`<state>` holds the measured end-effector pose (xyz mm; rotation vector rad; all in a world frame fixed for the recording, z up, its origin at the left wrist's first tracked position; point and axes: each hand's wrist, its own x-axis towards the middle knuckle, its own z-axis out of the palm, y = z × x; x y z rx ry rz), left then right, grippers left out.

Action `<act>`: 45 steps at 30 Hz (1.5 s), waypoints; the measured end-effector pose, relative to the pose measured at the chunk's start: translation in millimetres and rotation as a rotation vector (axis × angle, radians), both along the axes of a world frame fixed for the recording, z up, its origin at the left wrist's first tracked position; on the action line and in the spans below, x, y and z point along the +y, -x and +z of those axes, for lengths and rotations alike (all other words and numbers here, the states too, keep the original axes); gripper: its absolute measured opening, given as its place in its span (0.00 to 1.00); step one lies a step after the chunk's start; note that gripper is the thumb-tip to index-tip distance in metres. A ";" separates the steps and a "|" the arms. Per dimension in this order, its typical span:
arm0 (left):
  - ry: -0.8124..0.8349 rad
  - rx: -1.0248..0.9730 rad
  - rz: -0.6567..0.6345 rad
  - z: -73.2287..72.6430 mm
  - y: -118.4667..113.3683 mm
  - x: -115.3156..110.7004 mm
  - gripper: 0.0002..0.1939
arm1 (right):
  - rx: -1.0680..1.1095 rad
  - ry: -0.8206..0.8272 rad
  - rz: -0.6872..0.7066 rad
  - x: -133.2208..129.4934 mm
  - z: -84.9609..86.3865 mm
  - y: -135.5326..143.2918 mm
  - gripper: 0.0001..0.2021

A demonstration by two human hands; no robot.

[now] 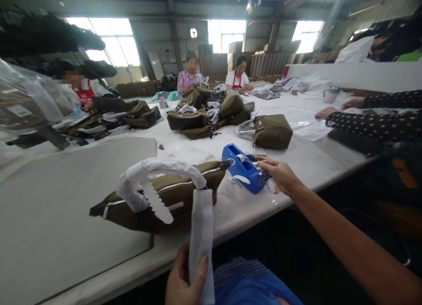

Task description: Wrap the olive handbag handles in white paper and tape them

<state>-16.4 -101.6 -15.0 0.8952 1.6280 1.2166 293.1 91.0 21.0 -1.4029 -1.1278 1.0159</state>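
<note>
My left hand, closed with the thumb in front, grips a flat white wrapping strip at the table's front edge. The strip rises to the handle of an olive-brown zippered bag. White wrapping covers that handle, and a white notched tab hangs from it. To the right stands a blue tape dispenser. At its near right end the fingertips of my right hand are drawn together. What they pinch is too small to make out.
Behind lie a pile of similar bags, a single bag and more bags at left. A large pale board lies at left. Clear plastic lies near a co-worker's dotted sleeves at right. Several people work beyond.
</note>
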 end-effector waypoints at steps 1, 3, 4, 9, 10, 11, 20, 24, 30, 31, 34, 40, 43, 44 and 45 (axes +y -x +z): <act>0.002 -0.007 0.003 0.2 -0.2 0.5 0.31 | 0.058 -0.021 -0.021 -4.8 4.3 0.4 0.19; 0.002 -0.029 0.012 0.8 -1.1 1.5 0.31 | 0.085 -0.062 -0.046 -15.6 10.9 -0.1 0.21; 0.003 -0.040 0.018 1.1 -1.7 2.1 0.32 | 0.062 -0.076 -0.053 -21.4 12.2 -0.9 0.22; 0.002 -0.060 0.039 -1.0 -3.4 3.5 0.33 | -0.004 -0.032 -0.110 -46.3 -6.2 -5.6 0.23; 0.003 -0.057 0.037 -2.1 -3.1 3.5 0.34 | 0.036 -0.008 -0.133 -49.0 -13.2 -5.7 0.24; 0.007 -0.052 0.032 -3.1 -2.7 3.4 0.34 | 0.080 0.010 -0.157 -50.6 -20.3 -5.3 0.25; 0.017 -0.042 0.009 -1.3 -1.5 1.5 0.34 | 0.244 0.003 -0.265 -45.2 -51.5 7.7 0.26; -0.004 -0.087 0.013 3.1 -3.6 0.0 0.33 | 0.248 0.015 -0.257 -46.9 -50.5 8.3 0.26; -0.030 -0.197 -0.004 -2.1 -4.0 -3.0 0.32 | 0.174 0.005 -0.255 -45.1 -49.0 5.2 0.24; -0.034 -0.213 0.001 -4.3 -3.4 -3.1 0.32 | 0.164 0.012 -0.250 -46.7 -49.2 5.6 0.25; -0.043 -0.257 -0.010 -10.0 -0.7 -2.5 0.35 | 0.138 0.049 -0.202 -61.2 -48.0 13.4 0.25; -0.064 -0.284 -0.056 -8.5 0.0 -3.4 0.36 | 0.107 0.079 0.219 -124.7 -17.7 70.8 0.20; -0.107 -0.246 -0.072 -4.6 -1.9 -4.6 0.32 | 0.123 0.097 0.512 -147.9 2.1 108.6 0.16; -0.116 -0.238 -0.079 -3.5 -2.1 -5.0 0.31 | 0.117 0.098 0.574 -151.9 6.2 120.1 0.15; -0.121 -0.232 -0.084 -2.4 -2.1 -5.5 0.31 | 0.096 0.088 0.614 -153.9 8.7 130.5 0.14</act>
